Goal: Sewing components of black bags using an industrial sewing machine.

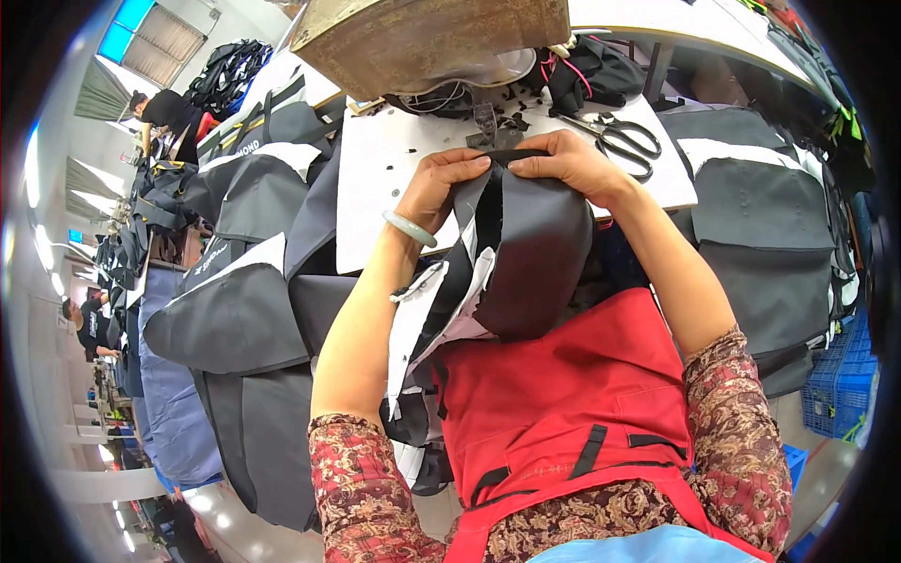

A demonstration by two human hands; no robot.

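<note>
Both hands pinch the upper edge of a black fabric piece (540,253) with white backing. It hangs down over my red apron, with ragged white strips showing on its left side. My left hand (443,183) closes thumb and fingers on the edge, and a pale bangle circles that wrist. Close beside it, my right hand (563,164) grips the same edge. Directly beyond my fingers is the small working end of a sewing machine (485,122). Black-handled scissors (624,141) lie on the white table (375,178), right of my right hand.
The machine's worn metal head (422,42) stands over the table's far side. Dark scraps lie around its base. Stacked black fabric pieces flank me at left (235,319) and right (765,216). A blue crate (840,375) is at far right. Other people work at far left.
</note>
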